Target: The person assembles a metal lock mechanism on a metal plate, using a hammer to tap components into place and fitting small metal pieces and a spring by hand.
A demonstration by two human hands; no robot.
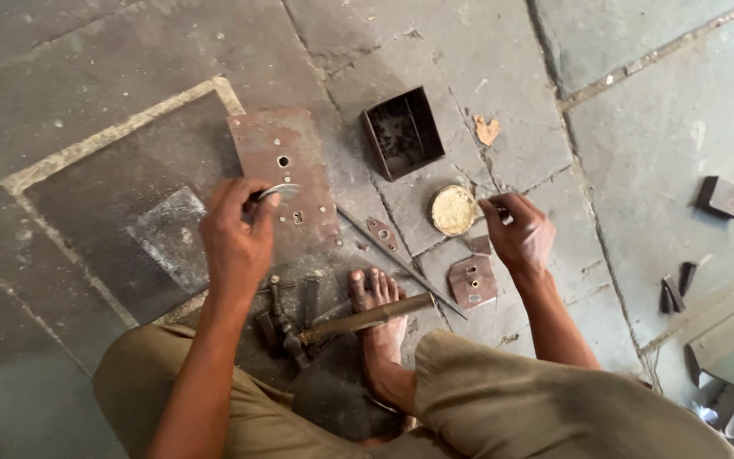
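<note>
The left hand (235,234) pinches a small shiny metal ring (280,190) onto the rusty rectangular steel plate (286,174), seemingly mid-fitting, while the right hand (518,231) grips a thin tool beside the round yellowish tin (454,210); seating it calls for careful alignment.

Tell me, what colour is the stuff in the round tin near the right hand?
Pale yellow, seen in the head view: the round tin lies just beside the right hand.

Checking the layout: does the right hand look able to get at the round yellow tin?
Probably yes: the right hand is beside the round yellow tin, with only bare floor between them.
</note>
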